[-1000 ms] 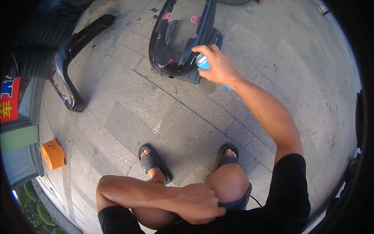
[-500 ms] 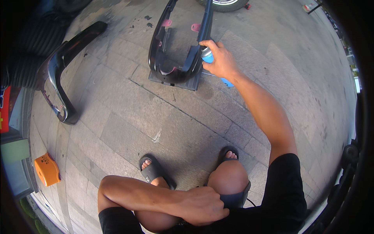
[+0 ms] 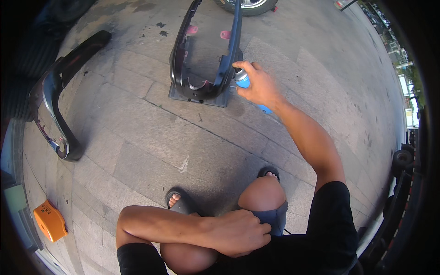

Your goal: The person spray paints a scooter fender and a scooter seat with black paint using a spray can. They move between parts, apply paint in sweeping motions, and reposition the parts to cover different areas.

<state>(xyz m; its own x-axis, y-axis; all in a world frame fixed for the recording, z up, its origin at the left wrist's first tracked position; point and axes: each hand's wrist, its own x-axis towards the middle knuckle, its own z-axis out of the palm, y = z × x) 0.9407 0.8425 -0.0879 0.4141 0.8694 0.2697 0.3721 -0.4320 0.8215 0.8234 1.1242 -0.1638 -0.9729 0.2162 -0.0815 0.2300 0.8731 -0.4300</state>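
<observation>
My right hand grips a blue spray can, its index finger bent over the nozzle. The can is tilted, and its lower end shows blue beyond my hand. Just left of it stands a glossy black U-shaped plastic vehicle trim piece with pink tabs inside. Its rounded near end sits on a flat dark panel on the paving. A gap seems to lie between nozzle and trim. My left hand rests in my lap by my right thigh, its fingers curled, with nothing visible in it.
A second curved black trim piece lies on the paving at left. Nearer is an orange plastic stool. A tyred wheel stands at the far edge, and stacked dark tyres line the left. My sandalled feet are below.
The view has shifted slightly, so the paving and the trim pieces sit further left. My right hand with the spray can has moved a little nearer along the trim's right side. My left hand stays in my lap.
</observation>
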